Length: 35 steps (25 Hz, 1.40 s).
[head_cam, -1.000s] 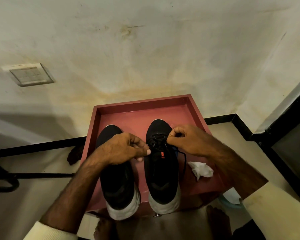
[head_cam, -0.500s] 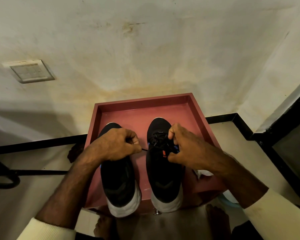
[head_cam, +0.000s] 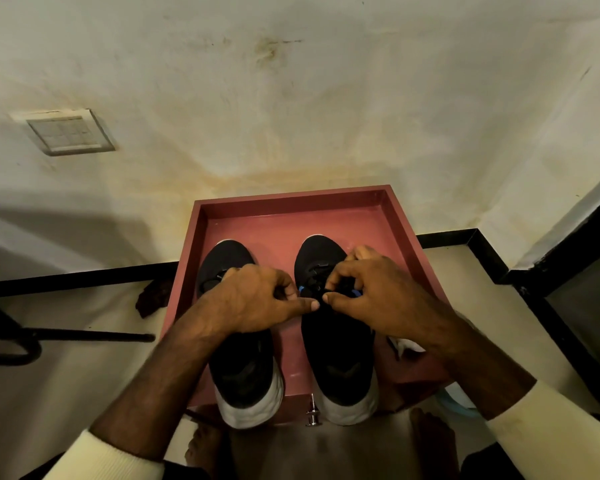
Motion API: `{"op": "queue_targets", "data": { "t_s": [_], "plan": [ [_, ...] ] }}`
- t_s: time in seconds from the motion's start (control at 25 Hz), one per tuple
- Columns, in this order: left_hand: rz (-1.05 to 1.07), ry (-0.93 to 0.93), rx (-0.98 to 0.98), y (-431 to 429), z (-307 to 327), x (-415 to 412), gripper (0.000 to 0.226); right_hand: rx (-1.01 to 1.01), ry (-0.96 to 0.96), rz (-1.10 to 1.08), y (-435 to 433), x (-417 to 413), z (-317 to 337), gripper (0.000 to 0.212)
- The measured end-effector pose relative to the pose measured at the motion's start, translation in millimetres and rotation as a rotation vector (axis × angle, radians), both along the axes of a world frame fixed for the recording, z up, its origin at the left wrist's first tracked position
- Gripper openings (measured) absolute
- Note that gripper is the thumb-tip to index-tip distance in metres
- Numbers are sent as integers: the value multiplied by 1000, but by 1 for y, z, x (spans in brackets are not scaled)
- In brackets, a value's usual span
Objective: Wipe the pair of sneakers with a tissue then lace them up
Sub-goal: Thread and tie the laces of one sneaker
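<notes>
Two black sneakers with white soles stand side by side on a red tray-topped stand (head_cam: 284, 202), toes toward the wall. My left hand (head_cam: 257, 299) lies over the left sneaker (head_cam: 243, 372) with fingers curled, its thumb reaching to the right sneaker (head_cam: 340, 368) and pinching the black lace. My right hand (head_cam: 378, 299) hovers over the right sneaker's lacing area and pinches the lace too. Thumb tips nearly touch. A crumpled white tissue (head_cam: 407, 346) peeks out from under my right wrist on the tray.
The stand sits against a stained cream wall with a switch plate (head_cam: 66, 133). A dark object (head_cam: 153, 297) lies on the floor left of the stand, by a black metal frame (head_cam: 66, 337). My bare feet (head_cam: 205, 452) are below the stand. A metal knob (head_cam: 313, 415) sticks out in front.
Both hands have drawn together over the right sneaker's laces. My right hand covers most of the tissue now.
</notes>
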<state>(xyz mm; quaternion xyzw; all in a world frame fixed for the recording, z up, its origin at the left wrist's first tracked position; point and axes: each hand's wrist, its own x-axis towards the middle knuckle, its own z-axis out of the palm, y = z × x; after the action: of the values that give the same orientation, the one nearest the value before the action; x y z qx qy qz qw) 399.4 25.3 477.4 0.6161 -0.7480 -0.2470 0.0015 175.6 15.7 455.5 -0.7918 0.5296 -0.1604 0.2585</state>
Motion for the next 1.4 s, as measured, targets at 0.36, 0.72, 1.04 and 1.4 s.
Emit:
{"op": "queue_targets", "data": {
  "t_s": [0.36, 0.72, 1.04, 1.4],
  "plan": [
    [21, 199, 52, -1, -4, -4, 30, 102, -122, -93, -2, 10, 4, 16],
    [11, 236, 142, -3, -2, 9, 15, 167, -384, -109, -13, -16, 16, 8],
    [-35, 199, 173, -5, -2, 11, 21, 322, -140, 44, -6, -35, 16, 22],
    [-12, 132, 30, -2, -15, -2, 37, 284, -114, 23, -15, -40, 14, 5]
  ]
}}
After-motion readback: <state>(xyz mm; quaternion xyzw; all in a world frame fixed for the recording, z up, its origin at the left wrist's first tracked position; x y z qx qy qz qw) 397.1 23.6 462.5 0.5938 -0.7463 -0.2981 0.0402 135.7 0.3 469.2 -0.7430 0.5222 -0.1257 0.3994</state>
